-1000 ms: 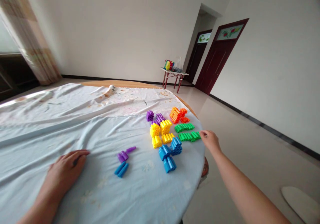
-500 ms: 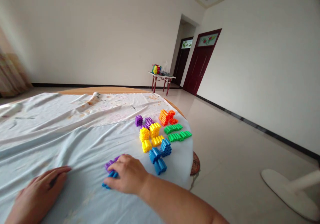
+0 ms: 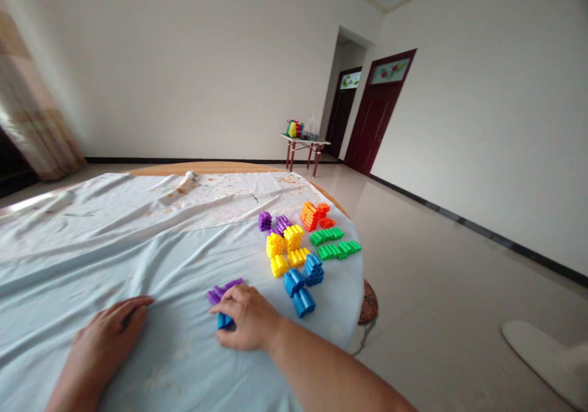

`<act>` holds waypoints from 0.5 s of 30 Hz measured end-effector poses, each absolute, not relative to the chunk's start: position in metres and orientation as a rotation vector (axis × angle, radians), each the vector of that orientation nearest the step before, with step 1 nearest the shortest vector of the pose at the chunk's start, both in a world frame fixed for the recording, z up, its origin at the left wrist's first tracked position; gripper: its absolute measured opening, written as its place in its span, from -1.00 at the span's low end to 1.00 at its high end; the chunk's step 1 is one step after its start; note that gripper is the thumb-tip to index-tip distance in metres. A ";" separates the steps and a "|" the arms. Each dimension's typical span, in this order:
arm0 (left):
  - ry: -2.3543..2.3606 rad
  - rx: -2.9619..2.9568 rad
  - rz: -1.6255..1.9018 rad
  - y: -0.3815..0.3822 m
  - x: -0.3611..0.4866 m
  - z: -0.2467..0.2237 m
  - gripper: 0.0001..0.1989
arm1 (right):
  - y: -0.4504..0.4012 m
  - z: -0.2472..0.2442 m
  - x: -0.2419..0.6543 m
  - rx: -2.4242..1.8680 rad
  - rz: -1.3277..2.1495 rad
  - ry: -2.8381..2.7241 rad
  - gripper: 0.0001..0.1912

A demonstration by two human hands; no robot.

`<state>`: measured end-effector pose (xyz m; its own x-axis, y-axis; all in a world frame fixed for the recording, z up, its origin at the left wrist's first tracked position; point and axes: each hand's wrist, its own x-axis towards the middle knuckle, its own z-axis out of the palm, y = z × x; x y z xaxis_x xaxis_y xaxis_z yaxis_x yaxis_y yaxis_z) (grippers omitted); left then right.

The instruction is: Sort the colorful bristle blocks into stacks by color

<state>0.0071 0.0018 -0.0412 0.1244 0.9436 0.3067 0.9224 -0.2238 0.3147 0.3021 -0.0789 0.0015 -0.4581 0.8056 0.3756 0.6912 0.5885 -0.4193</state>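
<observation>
My right hand (image 3: 243, 317) is closed around a blue block (image 3: 224, 321) on the cloth, thumb on the near side and fingers over the top. Just beyond it lies a purple block piece (image 3: 223, 291), partly hidden by the fingers. My left hand (image 3: 113, 332) rests on the cloth to the left, its fingers stretched out and holding nothing. To the right of my right hand stand blue blocks (image 3: 304, 302), with yellow blocks (image 3: 278, 265) behind them. Farther back are purple blocks (image 3: 265, 220), orange blocks (image 3: 310, 216) and green blocks (image 3: 339, 250).
A wrinkled light cloth (image 3: 184, 259) covers the round table. Its right edge curves past the green blocks. On the floor beyond stand a small table (image 3: 303, 139) with a colourful bag (image 3: 294, 129), and a white base (image 3: 542, 351) at the right.
The view has shifted, so the table contents appear farther right. My right fingers now cover more of the blue block, and less of it shows. My left hand stays flat on the cloth.
</observation>
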 end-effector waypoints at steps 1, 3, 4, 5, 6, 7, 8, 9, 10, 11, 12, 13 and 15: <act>1.882 2.298 0.687 -0.006 0.014 -0.031 -0.56 | -0.081 0.003 0.304 -1.189 0.320 -2.255 -0.53; 1.880 2.247 0.707 -0.017 0.025 -0.016 -0.56 | -0.084 0.006 0.307 -1.207 0.385 -2.188 -0.51; 1.880 2.233 0.710 -0.020 0.029 -0.011 -0.56 | -0.084 0.007 0.309 -1.220 0.408 -2.152 -0.52; 1.893 2.215 0.716 -0.023 0.032 -0.008 -0.57 | -0.085 0.007 0.309 -1.234 0.425 -2.120 -0.52; 1.900 2.206 0.723 -0.024 0.034 -0.006 -0.58 | -0.085 0.008 0.310 -1.252 0.437 -2.096 -0.53; 1.902 2.203 0.728 -0.025 0.034 -0.005 -0.58 | -0.086 0.008 0.310 -1.274 0.444 -2.078 -0.55; 1.904 2.201 0.733 -0.026 0.034 -0.005 -0.58 | -0.087 0.008 0.309 -1.297 0.446 -2.068 -0.57; 1.900 2.201 0.738 -0.026 0.034 -0.005 -0.59 | -0.087 0.008 0.308 -1.316 0.445 -2.063 -0.59; 1.897 2.202 0.743 -0.026 0.033 -0.007 -0.59 | -0.088 0.008 0.307 -1.321 0.445 -2.065 -0.61; 1.894 2.203 0.746 -0.025 0.031 -0.008 -0.60 | -0.088 0.008 0.306 -1.313 0.445 -2.073 -0.63; 1.889 2.205 0.745 -0.024 0.029 -0.010 -0.60 | -0.088 0.008 0.305 -1.292 0.441 -2.082 -0.64; 1.885 2.208 0.740 -0.022 0.027 -0.012 -0.61 | -0.088 0.008 0.305 -1.263 0.431 -2.091 -0.64; 1.875 2.214 0.726 -0.018 0.024 -0.015 -0.61 | -0.088 0.009 0.304 -1.220 0.404 -2.108 -0.62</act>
